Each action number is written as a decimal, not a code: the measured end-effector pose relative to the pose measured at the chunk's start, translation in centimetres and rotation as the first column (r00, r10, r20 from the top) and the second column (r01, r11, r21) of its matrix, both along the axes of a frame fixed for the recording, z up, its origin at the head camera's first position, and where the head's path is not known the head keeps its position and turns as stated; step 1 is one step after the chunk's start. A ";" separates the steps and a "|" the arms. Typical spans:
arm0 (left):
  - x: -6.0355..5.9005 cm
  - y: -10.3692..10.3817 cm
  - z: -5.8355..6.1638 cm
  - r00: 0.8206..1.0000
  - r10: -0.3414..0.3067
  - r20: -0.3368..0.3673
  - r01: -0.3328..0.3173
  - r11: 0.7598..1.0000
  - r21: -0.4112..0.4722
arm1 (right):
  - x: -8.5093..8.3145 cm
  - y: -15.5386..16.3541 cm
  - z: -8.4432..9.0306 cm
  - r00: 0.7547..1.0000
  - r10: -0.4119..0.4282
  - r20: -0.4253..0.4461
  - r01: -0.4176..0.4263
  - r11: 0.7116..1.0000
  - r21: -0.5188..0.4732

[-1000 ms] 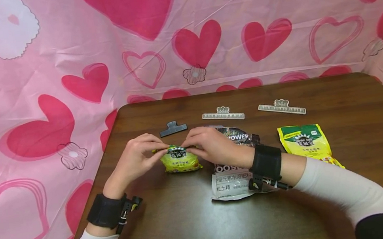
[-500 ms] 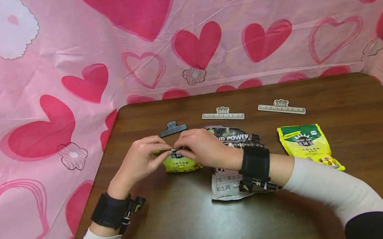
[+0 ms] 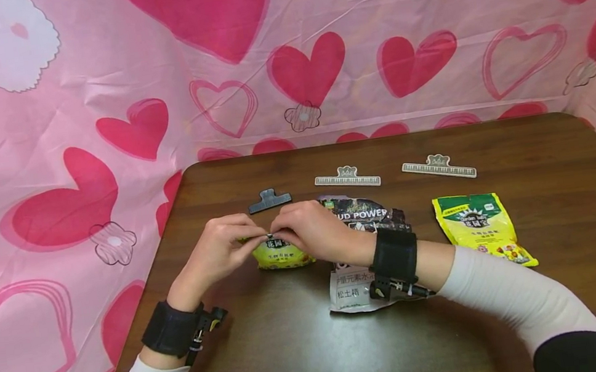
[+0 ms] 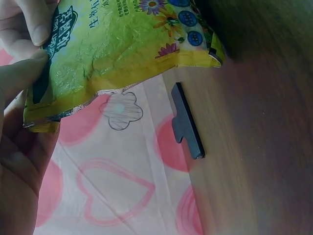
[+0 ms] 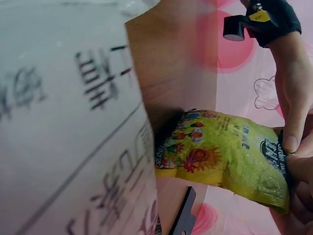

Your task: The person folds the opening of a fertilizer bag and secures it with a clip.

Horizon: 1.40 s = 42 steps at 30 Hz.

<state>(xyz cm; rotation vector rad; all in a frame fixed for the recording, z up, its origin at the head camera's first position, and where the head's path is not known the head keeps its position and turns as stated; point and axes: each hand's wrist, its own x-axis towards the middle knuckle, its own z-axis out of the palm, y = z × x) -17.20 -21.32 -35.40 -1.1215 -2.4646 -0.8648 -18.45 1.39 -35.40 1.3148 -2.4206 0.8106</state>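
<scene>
You are pinching the top edge of the small yellow packet (image 3: 282, 253) with both hands, left hand (image 3: 220, 247) and right hand (image 3: 308, 232), near the tabletop's (image 3: 306, 346) left edge. It is looking light, crinkly, soft-filled and slick; its top seam is giving you the firmest hold.

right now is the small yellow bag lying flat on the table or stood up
Stood up: the small yellow bag has its bottom on the table, while the left hand and right hand pinch its top edge.
</scene>
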 end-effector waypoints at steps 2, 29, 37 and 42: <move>0.0 0.0 0.0 1.000 -0.006 0.010 0.006 1.000 0.001 | 0.0 0.0 -0.1 1.000 0.006 0.005 -0.006 1.000 -0.004; 0.5 -0.7 0.8 0.994 0.019 0.107 -0.011 0.997 -0.075 | -0.2 1.6 -0.1 0.999 0.017 0.038 -0.019 0.999 0.044; 0.5 -1.4 0.7 0.994 0.013 0.112 -0.009 0.999 -0.039 | -0.2 2.3 -0.1 1.000 0.004 0.030 -0.005 0.998 0.061; 0.5 -1.6 0.8 0.989 0.009 0.146 -0.004 0.999 -0.036 | -0.3 2.6 -0.3 1.000 0.013 0.011 -0.013 0.998 0.053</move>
